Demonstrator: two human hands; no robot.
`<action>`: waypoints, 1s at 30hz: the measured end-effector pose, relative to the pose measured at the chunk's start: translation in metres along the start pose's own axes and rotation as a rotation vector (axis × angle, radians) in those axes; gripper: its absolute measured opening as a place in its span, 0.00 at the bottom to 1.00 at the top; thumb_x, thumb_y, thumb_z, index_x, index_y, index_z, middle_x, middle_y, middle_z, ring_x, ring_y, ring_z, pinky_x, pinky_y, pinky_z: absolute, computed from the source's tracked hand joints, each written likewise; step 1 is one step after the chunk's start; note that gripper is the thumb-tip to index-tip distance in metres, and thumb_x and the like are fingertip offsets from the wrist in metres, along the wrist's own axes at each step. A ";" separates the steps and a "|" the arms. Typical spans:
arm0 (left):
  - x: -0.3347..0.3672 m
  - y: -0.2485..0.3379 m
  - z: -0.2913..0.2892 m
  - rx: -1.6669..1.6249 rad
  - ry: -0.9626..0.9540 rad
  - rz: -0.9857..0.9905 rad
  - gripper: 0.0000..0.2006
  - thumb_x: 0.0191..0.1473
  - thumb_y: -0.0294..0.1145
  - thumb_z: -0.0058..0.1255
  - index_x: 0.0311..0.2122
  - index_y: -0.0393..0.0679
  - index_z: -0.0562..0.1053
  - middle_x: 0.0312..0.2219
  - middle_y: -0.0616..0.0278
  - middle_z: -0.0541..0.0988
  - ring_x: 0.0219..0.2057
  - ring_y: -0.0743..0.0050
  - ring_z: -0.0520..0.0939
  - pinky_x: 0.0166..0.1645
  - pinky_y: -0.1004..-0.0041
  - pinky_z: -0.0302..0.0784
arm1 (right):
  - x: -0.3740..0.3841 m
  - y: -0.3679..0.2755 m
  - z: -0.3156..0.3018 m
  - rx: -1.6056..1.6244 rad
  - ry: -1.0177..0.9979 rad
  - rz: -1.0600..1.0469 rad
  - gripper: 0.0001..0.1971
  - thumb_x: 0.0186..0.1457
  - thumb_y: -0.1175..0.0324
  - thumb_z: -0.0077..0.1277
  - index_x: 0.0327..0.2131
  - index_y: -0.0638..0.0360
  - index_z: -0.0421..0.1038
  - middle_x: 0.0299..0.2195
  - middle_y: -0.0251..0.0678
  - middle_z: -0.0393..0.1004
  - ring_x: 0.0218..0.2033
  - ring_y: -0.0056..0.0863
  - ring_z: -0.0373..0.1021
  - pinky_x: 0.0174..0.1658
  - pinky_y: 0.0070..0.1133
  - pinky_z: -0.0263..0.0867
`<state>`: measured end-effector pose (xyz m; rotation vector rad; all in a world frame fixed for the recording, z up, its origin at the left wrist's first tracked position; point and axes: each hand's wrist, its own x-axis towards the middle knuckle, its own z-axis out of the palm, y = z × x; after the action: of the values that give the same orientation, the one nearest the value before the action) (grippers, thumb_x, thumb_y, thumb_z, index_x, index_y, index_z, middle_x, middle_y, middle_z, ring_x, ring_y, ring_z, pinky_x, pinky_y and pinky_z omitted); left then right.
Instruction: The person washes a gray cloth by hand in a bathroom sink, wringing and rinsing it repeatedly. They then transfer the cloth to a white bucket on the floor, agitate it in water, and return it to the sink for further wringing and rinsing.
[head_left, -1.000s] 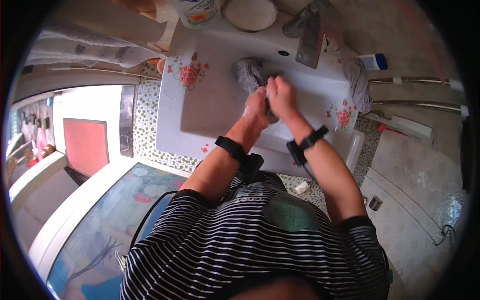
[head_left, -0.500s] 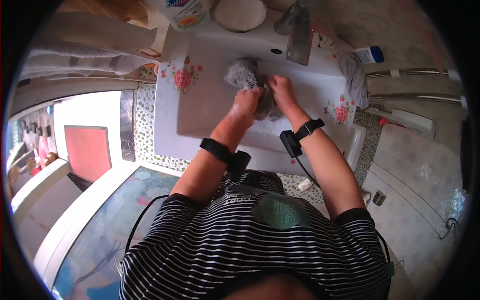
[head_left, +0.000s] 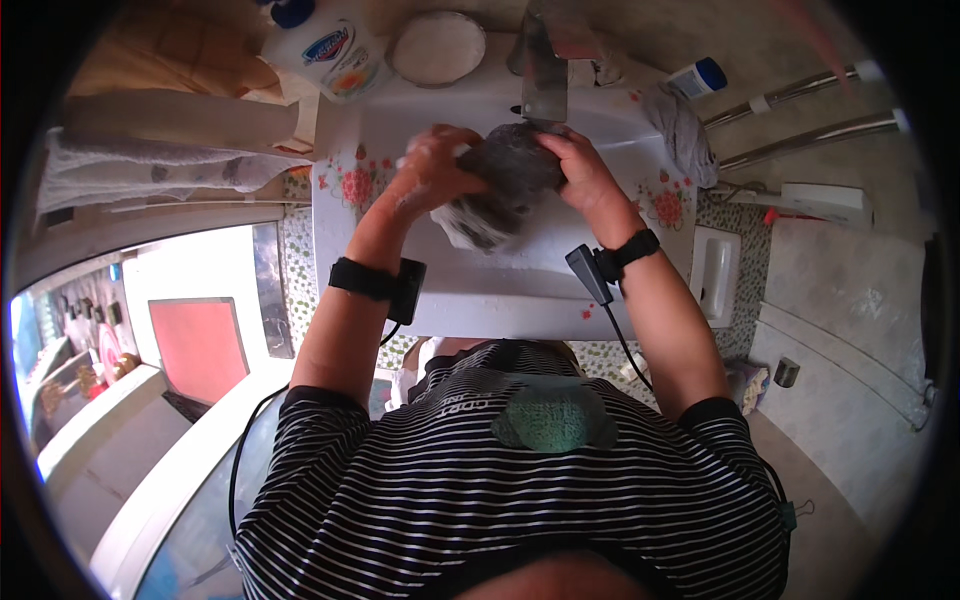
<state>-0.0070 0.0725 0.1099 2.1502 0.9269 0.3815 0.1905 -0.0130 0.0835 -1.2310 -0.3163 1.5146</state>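
Observation:
A wet, bunched grey cloth [head_left: 512, 170] is spread between my two hands above the white sink basin [head_left: 400, 268]. Its lower, paler part hangs down, smeared by motion. On the cloth's left side, my left hand [head_left: 432, 168] grips the edge, thumb below and foamy fingers curved above. Across from it, my right hand [head_left: 584, 172] pinches the upper right edge between thumb and fingers. Just beyond the cloth stands the metal faucet [head_left: 545, 85]. What lies under the cloth in the basin is hidden.
On the sink's back ledge are a white pump bottle [head_left: 335, 60] with a blue top and a round bowl [head_left: 438, 48] with white contents. Another grey cloth [head_left: 680, 130] drapes over the right rim, near a blue-capped container [head_left: 697, 78]. Metal rails [head_left: 810, 140] run along the right wall.
The cloth was bunched and squeezed low in the basin; now it is opened wider and lifted. My left hand has moved left and away from the right hand.

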 end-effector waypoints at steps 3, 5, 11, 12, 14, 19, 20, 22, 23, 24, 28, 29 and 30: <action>-0.028 -0.046 0.033 -0.509 0.085 -0.229 0.31 0.36 0.45 0.55 0.48 0.50 0.61 0.50 0.50 0.61 0.51 0.54 0.61 0.49 0.61 0.61 | -0.003 0.002 0.007 -0.135 0.117 -0.056 0.15 0.46 0.72 0.43 0.40 0.56 0.66 0.29 0.32 0.69 0.31 0.22 0.67 0.23 0.21 0.64; -0.041 -0.027 0.044 -1.150 0.057 -0.687 0.36 0.40 0.54 0.50 0.54 0.56 0.53 0.54 0.50 0.53 0.53 0.47 0.56 0.51 0.51 0.54 | -0.006 0.023 0.008 -0.378 0.134 -0.206 0.13 0.48 0.73 0.40 0.39 0.58 0.66 0.25 0.27 0.65 0.21 0.17 0.62 0.19 0.15 0.58; -0.044 -0.034 0.111 -2.067 -0.056 -0.820 0.34 0.45 0.62 0.38 0.53 0.48 0.57 0.51 0.54 0.58 0.51 0.50 0.60 0.53 0.50 0.53 | -0.060 0.051 0.046 -1.020 0.007 -0.463 0.11 0.47 0.75 0.38 0.36 0.62 0.66 0.21 0.43 0.69 0.21 0.34 0.67 0.28 0.24 0.63; -0.037 -0.023 0.105 -1.992 0.003 -0.706 0.32 0.47 0.61 0.37 0.50 0.45 0.62 0.47 0.54 0.66 0.48 0.55 0.66 0.54 0.57 0.57 | -0.073 0.055 0.053 -1.072 -0.021 -0.564 0.09 0.46 0.75 0.40 0.34 0.61 0.67 0.23 0.42 0.70 0.24 0.40 0.68 0.29 0.28 0.64; -0.028 0.011 0.076 -1.977 -0.142 -0.823 0.25 0.51 0.53 0.37 0.44 0.41 0.67 0.39 0.54 0.72 0.43 0.59 0.71 0.51 0.65 0.62 | -0.093 0.054 0.066 -1.149 -0.036 -0.630 0.06 0.44 0.75 0.43 0.29 0.58 0.67 0.24 0.40 0.70 0.26 0.41 0.67 0.29 0.30 0.63; -0.040 -0.038 0.172 -1.952 0.270 0.211 0.17 0.49 0.39 0.43 0.44 0.43 0.64 0.41 0.62 0.70 0.43 0.64 0.69 0.46 0.71 0.64 | -0.042 0.071 0.074 -1.210 0.205 -0.803 0.08 0.44 0.66 0.47 0.19 0.59 0.65 0.20 0.40 0.68 0.24 0.41 0.66 0.29 0.33 0.61; -0.042 -0.033 0.164 -1.727 0.235 0.087 0.17 0.49 0.38 0.43 0.44 0.43 0.64 0.41 0.61 0.70 0.43 0.65 0.69 0.45 0.71 0.65 | -0.029 0.071 0.069 -1.192 0.270 -0.839 0.10 0.44 0.64 0.46 0.18 0.60 0.65 0.20 0.41 0.69 0.24 0.42 0.66 0.28 0.34 0.61; -0.054 -0.011 0.117 -0.620 0.014 -0.373 0.18 0.49 0.39 0.43 0.45 0.43 0.64 0.41 0.60 0.70 0.43 0.67 0.70 0.44 0.72 0.66 | -0.012 0.072 0.056 -1.127 0.371 -0.600 0.12 0.46 0.62 0.44 0.18 0.60 0.65 0.21 0.44 0.69 0.26 0.44 0.65 0.29 0.34 0.61; -0.053 -0.016 0.118 -1.217 0.171 -0.608 0.18 0.49 0.38 0.44 0.45 0.42 0.64 0.41 0.58 0.70 0.42 0.67 0.71 0.43 0.71 0.68 | -0.001 0.074 0.053 -1.098 0.366 -0.637 0.12 0.47 0.61 0.43 0.19 0.60 0.65 0.21 0.44 0.70 0.24 0.44 0.66 0.30 0.35 0.62; -0.052 -0.021 0.118 -1.823 0.339 -0.818 0.19 0.48 0.38 0.45 0.44 0.40 0.64 0.40 0.57 0.70 0.41 0.66 0.72 0.42 0.70 0.69 | 0.010 0.076 0.047 -1.039 0.380 -0.534 0.13 0.47 0.61 0.41 0.20 0.61 0.67 0.21 0.45 0.70 0.25 0.45 0.67 0.29 0.33 0.62; -0.035 0.039 0.087 -1.309 0.118 -0.877 0.18 0.52 0.38 0.37 0.44 0.37 0.63 0.39 0.55 0.70 0.40 0.63 0.73 0.44 0.67 0.70 | 0.051 0.110 -0.062 -0.611 0.324 -0.193 0.18 0.48 0.55 0.46 0.21 0.62 0.69 0.16 0.34 0.70 0.19 0.22 0.63 0.25 0.26 0.61; -0.044 0.016 0.089 -1.418 0.125 -0.788 0.20 0.52 0.41 0.35 0.46 0.37 0.61 0.40 0.54 0.68 0.41 0.61 0.71 0.45 0.64 0.68 | 0.031 0.081 -0.031 -0.560 0.248 0.017 0.22 0.46 0.51 0.45 0.25 0.66 0.71 0.22 0.41 0.72 0.25 0.29 0.69 0.29 0.27 0.63; -0.046 0.016 0.085 -1.479 0.101 -0.783 0.21 0.52 0.43 0.36 0.47 0.39 0.60 0.41 0.55 0.67 0.42 0.60 0.70 0.46 0.61 0.67 | 0.017 0.064 -0.019 -0.349 0.138 0.077 0.22 0.47 0.50 0.45 0.29 0.65 0.70 0.24 0.39 0.72 0.27 0.27 0.68 0.30 0.25 0.64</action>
<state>0.0134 -0.0125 0.0656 0.3879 0.9588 0.5177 0.1725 -0.0294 0.0195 -1.6308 -0.4586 1.4702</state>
